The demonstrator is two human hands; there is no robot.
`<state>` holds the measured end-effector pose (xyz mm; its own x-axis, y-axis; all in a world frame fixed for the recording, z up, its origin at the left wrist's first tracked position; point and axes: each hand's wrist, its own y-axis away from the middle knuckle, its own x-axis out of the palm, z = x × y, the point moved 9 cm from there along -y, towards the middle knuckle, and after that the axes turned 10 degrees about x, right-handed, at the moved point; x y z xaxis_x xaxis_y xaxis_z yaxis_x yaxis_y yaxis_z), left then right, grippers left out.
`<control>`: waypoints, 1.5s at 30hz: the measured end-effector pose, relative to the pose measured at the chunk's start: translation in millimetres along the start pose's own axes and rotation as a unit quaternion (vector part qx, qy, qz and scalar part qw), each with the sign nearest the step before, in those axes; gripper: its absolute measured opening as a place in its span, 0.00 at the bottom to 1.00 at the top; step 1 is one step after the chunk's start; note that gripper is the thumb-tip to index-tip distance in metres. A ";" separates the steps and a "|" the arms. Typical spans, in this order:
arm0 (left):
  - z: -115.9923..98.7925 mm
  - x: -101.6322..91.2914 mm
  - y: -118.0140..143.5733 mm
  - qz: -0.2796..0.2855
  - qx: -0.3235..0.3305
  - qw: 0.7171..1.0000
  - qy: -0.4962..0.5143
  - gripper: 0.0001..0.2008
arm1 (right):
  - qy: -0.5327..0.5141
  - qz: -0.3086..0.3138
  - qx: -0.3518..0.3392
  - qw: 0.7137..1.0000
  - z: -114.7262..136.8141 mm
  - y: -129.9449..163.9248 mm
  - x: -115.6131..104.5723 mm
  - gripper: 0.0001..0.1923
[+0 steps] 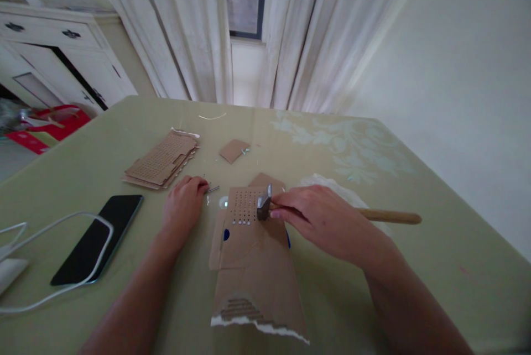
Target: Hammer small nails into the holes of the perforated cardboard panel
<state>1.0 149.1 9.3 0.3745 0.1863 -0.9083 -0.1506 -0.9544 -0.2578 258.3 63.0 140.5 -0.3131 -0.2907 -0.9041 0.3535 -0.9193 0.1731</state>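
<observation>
On the holed cardboard piece (pixel 249 233), my right hand (pixel 319 222) grips the hammer (pixel 264 204); left of it, my left hand (pixel 182 205) pinches a nail (pixel 213 189).

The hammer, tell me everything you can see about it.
The hammer is small, with a dull grey metal head and a pale wooden handle. It lies nearly level, head to the left, resting on the perforated cardboard piece, handle end sticking out to the right. The right hand grips the handle just behind the head.
</observation>
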 end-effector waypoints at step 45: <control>-121.4 -59.6 50.6 -0.075 0.226 0.907 0.347 0.03 | 0.000 -0.031 -0.027 0.999 2.1 1.3 -11.5 0.10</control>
<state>82.1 61.4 90.4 0.8840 -0.0349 -0.4662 -0.3514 -0.7074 -0.6133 260.6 64.6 152.0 -0.3361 -0.2337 -0.9124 0.3808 -0.9197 0.0954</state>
